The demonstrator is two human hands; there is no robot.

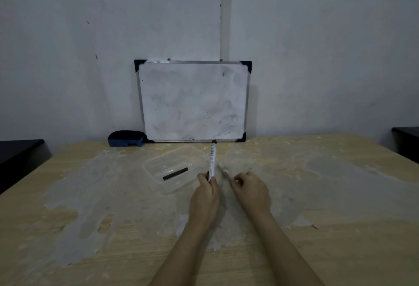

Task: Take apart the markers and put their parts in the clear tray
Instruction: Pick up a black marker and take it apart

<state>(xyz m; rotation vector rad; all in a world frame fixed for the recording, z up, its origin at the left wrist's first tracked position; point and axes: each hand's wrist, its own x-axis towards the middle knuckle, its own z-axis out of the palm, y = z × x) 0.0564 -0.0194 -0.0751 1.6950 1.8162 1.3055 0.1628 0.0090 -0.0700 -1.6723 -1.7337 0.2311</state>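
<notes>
Worn wooden table [90, 195] against a grey wall. Left hand [205, 192] grips a white marker [212, 161], its long axis pointing far, just right of the clear tray [156, 161] holding one dark part [175, 173]. Right hand [250, 189] pinches what seems a thin pale piece [223, 170].

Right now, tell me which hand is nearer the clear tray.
Left. The left hand sits just off the clear tray's right edge; the right hand is further right.
</notes>
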